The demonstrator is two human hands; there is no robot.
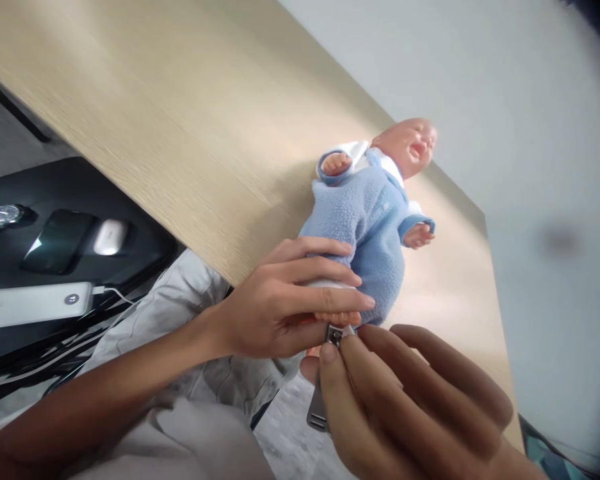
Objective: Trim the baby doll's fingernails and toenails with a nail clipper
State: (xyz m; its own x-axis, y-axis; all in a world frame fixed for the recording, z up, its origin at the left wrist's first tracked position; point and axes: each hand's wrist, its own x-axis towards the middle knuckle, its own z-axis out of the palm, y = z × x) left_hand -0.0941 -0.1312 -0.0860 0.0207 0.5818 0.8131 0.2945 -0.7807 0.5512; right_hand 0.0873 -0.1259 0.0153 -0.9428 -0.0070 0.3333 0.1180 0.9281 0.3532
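Observation:
A baby doll [360, 207] in blue fleece clothes with white sleeves lies on its back on the table. My left hand [273, 300] reaches across its lower leg, fingers wrapped over the foot. The doll's toes [337, 318] show just below my fingers. In my right hand [405, 400] a metal nail clipper [318, 408] is pinched between thumb and fingers. The clipper's head is right beside the toes; whether its jaws touch them I cannot tell. Part of the clipper's lever is hidden by my thumb.
The wooden table [180, 120] borders a pale wall [545, 167]. On a black chair [80, 177] at the left lie a wristwatch [5, 217], a dark phone [57, 241], a white earbud case [111, 237] and a white power bank [35, 305] with a cable.

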